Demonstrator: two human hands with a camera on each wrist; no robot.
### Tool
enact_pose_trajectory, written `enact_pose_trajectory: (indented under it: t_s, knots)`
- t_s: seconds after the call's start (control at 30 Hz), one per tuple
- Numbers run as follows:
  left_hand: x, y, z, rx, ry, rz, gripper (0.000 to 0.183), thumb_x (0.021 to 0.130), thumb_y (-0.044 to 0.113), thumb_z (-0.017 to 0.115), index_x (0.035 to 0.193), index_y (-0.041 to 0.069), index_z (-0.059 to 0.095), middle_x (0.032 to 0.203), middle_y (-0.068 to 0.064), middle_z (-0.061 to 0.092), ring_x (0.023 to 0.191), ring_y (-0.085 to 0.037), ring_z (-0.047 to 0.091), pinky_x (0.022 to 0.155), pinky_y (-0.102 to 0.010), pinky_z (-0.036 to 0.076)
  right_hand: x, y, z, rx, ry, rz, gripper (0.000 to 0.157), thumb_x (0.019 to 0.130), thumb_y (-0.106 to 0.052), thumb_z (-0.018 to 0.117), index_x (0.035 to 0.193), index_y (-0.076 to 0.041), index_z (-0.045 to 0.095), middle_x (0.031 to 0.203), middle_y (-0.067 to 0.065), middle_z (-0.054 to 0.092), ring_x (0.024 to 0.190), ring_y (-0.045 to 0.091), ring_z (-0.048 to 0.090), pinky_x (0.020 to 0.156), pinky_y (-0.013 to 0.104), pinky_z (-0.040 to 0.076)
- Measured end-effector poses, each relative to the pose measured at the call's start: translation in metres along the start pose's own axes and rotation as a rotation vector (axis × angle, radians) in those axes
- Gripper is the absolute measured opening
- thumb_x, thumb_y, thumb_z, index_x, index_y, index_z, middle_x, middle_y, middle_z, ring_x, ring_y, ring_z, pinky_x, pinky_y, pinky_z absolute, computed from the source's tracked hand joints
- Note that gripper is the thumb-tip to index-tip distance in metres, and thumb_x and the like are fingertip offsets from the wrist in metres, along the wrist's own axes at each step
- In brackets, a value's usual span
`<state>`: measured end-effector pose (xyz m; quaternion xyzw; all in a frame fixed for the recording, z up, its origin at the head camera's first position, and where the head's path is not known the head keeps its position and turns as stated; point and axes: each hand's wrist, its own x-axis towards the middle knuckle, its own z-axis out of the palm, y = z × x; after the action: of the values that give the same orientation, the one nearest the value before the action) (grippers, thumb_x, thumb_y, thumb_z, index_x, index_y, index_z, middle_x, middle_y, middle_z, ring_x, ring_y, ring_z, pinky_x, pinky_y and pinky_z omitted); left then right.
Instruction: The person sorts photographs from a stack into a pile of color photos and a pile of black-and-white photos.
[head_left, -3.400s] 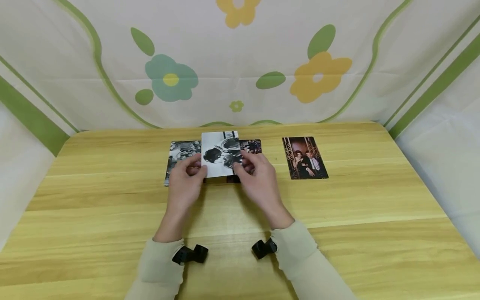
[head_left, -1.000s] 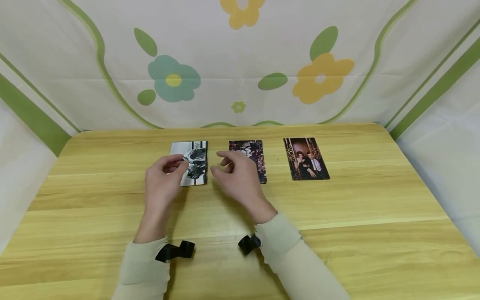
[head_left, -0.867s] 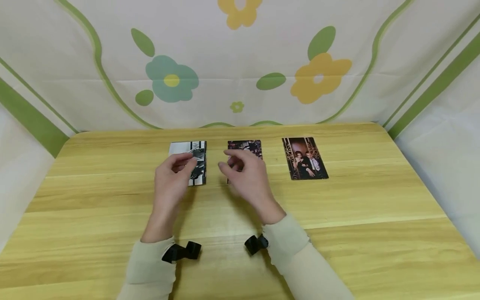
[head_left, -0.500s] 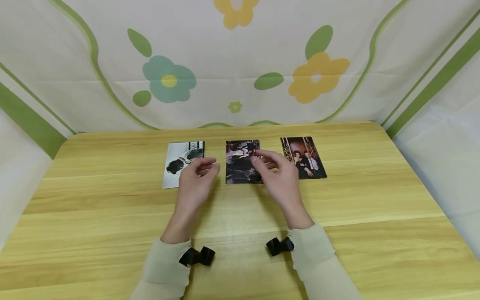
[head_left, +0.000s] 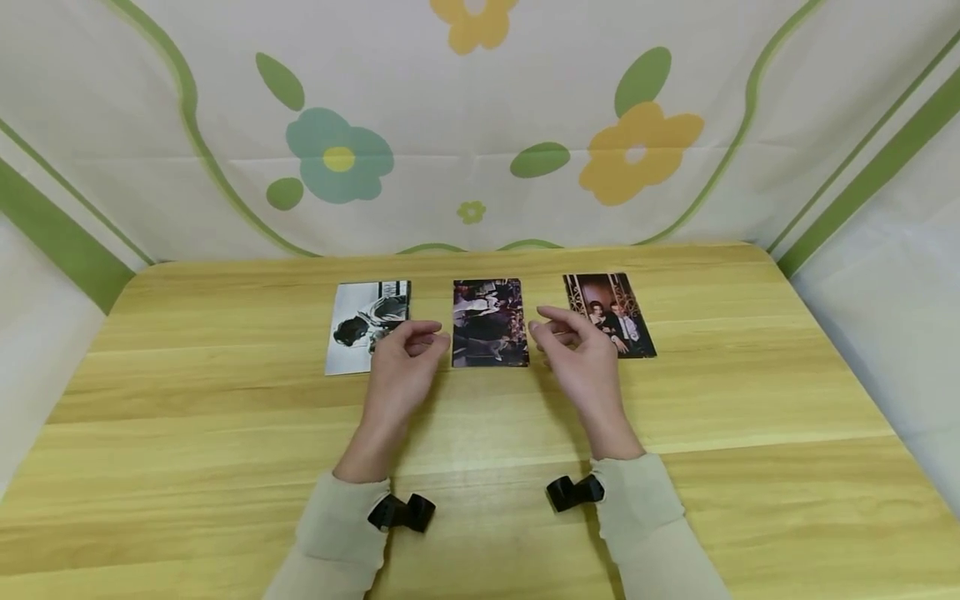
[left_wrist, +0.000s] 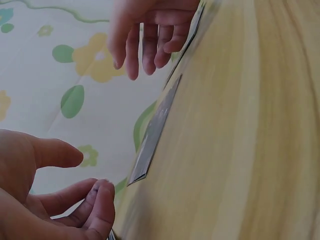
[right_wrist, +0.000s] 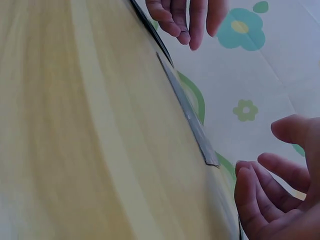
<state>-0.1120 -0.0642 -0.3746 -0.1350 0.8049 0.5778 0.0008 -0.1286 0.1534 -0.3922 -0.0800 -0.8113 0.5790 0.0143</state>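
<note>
Three photo cards lie in a row on the wooden table. The black-and-white photo card (head_left: 348, 321) on the left is partly covered by my left hand (head_left: 405, 367), which hovers over its lower right corner. A dark colour photo card (head_left: 490, 325) lies in the middle, between my hands. My right hand (head_left: 585, 358) is above the lower left part of the right photo card (head_left: 613, 292), which shows two seated people. Both hands have loosely bent fingers, thumbs apart from the fingers, and nothing held. In the left wrist view the middle card (left_wrist: 156, 132) appears nearly edge-on.
The wooden table (head_left: 480, 442) reaches back to a hanging cloth (head_left: 465, 108) printed with flowers. Small black cameras (head_left: 401, 512) are strapped at both wrists, over beige sleeves (head_left: 341, 533).
Earlier both hands held the black-and-white photo card; it now lies at the left, where another card was, let go. Both hands have since shifted right, to either side of the middle card.
</note>
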Motion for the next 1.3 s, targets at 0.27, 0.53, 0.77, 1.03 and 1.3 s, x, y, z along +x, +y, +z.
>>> enact_pose_trajectory:
  t_s: [0.27, 0.53, 0.77, 1.03, 1.3]
  knots:
    - [-0.004, -0.002, 0.011, 0.091, -0.012, 0.037, 0.034, 0.1, 0.017, 0.071, 0.13, 0.002, 0.073, 0.116, -0.015, 0.076, 0.102, -0.028, 0.07, 0.089, -0.034, 0.054, 0.003, 0.006, 0.002, -0.095, -0.003, 0.027, 0.035, 0.1, -0.027, 0.077, 0.134, -0.018, 0.075, 0.118, 0.006, 0.076, 0.098, 0.02, 0.067, 0.083, 0.03, 0.054]
    - [-0.003, -0.005, 0.018, 0.144, -0.034, 0.055, 0.046, 0.098, 0.016, 0.073, 0.139, -0.005, 0.066, 0.111, -0.016, 0.073, 0.1, -0.026, 0.069, 0.092, -0.041, 0.059, 0.007, 0.005, 0.006, -0.226, -0.063, -0.009, 0.05, 0.097, -0.029, 0.079, 0.142, -0.01, 0.069, 0.126, 0.011, 0.07, 0.109, 0.026, 0.066, 0.095, 0.038, 0.053]
    - [0.0, -0.006, 0.019, 0.238, -0.124, 0.082, 0.073, 0.099, 0.02, 0.073, 0.157, -0.012, 0.042, 0.098, -0.012, 0.059, 0.08, -0.018, 0.052, 0.071, -0.03, 0.045, 0.004, 0.004, 0.009, -0.395, -0.097, -0.056, 0.065, 0.094, -0.036, 0.081, 0.15, -0.009, 0.063, 0.125, 0.013, 0.063, 0.1, 0.025, 0.063, 0.088, 0.037, 0.048]
    - [-0.002, -0.005, 0.021, 0.242, -0.14, 0.119, 0.064, 0.1, 0.018, 0.072, 0.152, -0.01, 0.05, 0.091, -0.008, 0.049, 0.079, -0.019, 0.042, 0.068, -0.029, 0.035, 0.0, 0.002, 0.014, -0.417, -0.092, -0.042, 0.061, 0.092, -0.037, 0.082, 0.148, -0.017, 0.067, 0.125, 0.01, 0.061, 0.098, 0.024, 0.059, 0.085, 0.035, 0.046]
    - [-0.003, -0.006, 0.023, 0.153, -0.086, 0.073, 0.055, 0.099, 0.014, 0.073, 0.15, -0.003, 0.059, 0.099, -0.009, 0.053, 0.085, -0.02, 0.046, 0.072, -0.03, 0.038, 0.0, 0.003, 0.015, -0.318, -0.066, -0.048, 0.058, 0.093, -0.029, 0.082, 0.147, -0.014, 0.067, 0.125, 0.011, 0.063, 0.097, 0.023, 0.06, 0.083, 0.032, 0.047]
